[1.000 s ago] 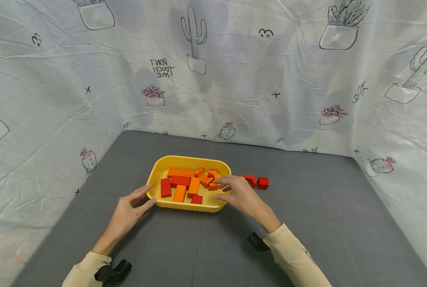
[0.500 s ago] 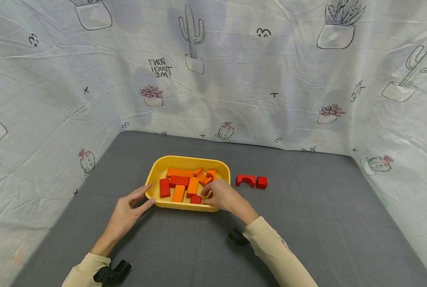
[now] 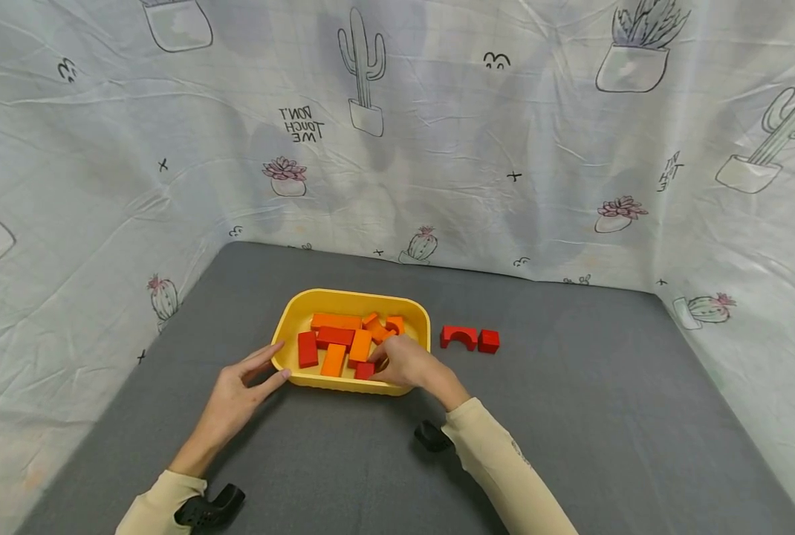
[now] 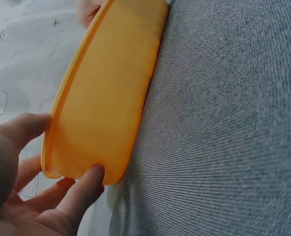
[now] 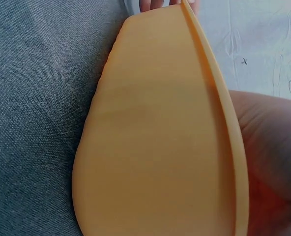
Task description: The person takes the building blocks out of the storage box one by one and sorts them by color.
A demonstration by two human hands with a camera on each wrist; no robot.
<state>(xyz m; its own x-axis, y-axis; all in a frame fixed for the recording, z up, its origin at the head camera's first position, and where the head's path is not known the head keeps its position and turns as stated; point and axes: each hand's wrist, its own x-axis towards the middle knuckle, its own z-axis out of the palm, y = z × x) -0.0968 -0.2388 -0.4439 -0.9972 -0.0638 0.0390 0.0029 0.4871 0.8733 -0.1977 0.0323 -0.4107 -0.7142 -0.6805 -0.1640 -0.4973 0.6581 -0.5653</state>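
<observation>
A small red cube (image 3: pixel 364 371) sits in the lower part of the yellow tray (image 3: pixel 344 385), near the centre of the head frame. The right hand (image 3: pixel 407 364) reaches over the tray's lower-right rim, fingers bent beside the cube; whether they grip it is hard to tell. The left hand (image 3: pixel 235 395), fingers loosely spread, touches the tray's left end. Orange and red blocks fill the tray's middle. Right of it, a red arch block (image 3: pixel 459 331) stands beside another red cube (image 3: pixel 488 341) on grey cloth (image 3: pixel 571 416).
</observation>
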